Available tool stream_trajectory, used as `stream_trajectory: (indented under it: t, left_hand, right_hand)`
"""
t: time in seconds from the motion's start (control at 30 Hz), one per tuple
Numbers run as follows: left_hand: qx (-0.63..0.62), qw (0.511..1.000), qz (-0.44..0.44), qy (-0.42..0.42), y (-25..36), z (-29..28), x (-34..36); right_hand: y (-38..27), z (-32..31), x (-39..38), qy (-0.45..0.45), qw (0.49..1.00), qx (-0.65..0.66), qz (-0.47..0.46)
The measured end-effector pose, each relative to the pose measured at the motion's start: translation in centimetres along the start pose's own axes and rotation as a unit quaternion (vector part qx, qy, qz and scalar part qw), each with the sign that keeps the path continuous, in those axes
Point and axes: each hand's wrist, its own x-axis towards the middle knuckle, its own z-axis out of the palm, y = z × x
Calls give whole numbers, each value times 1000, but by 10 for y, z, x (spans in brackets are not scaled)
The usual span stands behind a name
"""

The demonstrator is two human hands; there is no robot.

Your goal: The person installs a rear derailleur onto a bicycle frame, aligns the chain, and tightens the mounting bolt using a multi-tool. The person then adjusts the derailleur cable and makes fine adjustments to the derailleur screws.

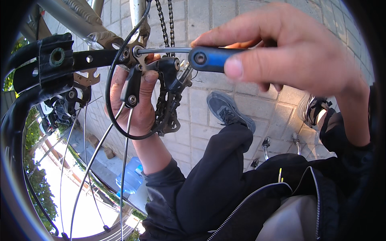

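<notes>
Fingers of my right hand (pixel 289 48) are clenching the blue-handled hex key (pixel 193 55), its tip sitting in the derailleur (pixel 167 86) bolt. My left hand (pixel 134 100) is gripping that derailleur from behind, above grey paving bricks (pixel 201 124) outdoors.

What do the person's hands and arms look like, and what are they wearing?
Both hands are bare, with no gloves. The left hand has dark grease smudges on its fingers and palm. Its forearm is uncovered, with a black sleeve bunched up lower down. The right hand looks cleaner, with short nails, and a black sleeve starts below its wrist.
</notes>
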Motion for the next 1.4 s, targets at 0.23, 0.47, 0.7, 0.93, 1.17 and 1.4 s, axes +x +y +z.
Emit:
stream_trajectory:
  t: [0.23, 0.47, 0.7, 0.93, 1.17, 1.4]
  left_hand:
    - [14, 1000, 6, -4, -2, 2, 1]
    - [-12, 1000, 6, 9, 0, 1, -2]
    - [13, 1000, 11, 19, -5, 0, -1]
    - [27, 999, -4, 34, -5, -4, -5]
    - [26, 1000, 2, 5, -2, -2, 0]
    - [5, 1000, 1, 12, -3, -3, -3]
  right_hand:
    - [17, 3, 9, -15, 968, 209, 141]
    - [1, -21, 11, -159, 890, 366, 223]
    - [-15, 17, 3, 9, 997, 60, 38]
    - [8, 20, 2, 51, 950, -252, -176]
    - [2, 11, 5, 37, 868, -458, -189]
    - [-28, 7, 5, -28, 938, -337, -74]
